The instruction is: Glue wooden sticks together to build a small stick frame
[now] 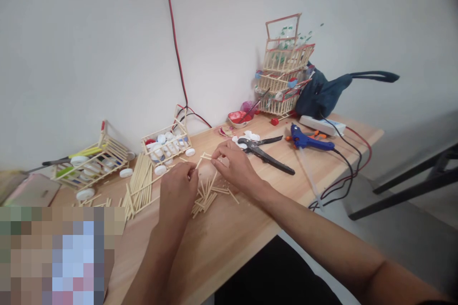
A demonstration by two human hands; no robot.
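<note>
Both my hands rest over a wooden table [232, 238] among loose thin wooden sticks [205, 198]. My left hand [178, 190] is closed, its fingertips pinching the end of a short stick. My right hand [234, 167] is closed too, pinching a small stick piece [206, 156] held between the two hands. A neat bundle of longer sticks [140, 185] lies just left of my left hand.
Black cutters [265, 150] and a blue glue gun [309, 140] with cables lie right of my hands. Small stick carts with white bottle caps [166, 145] [89, 159] stand at the left, stacked carts [282, 74] and a dark bag [322, 93] by the wall.
</note>
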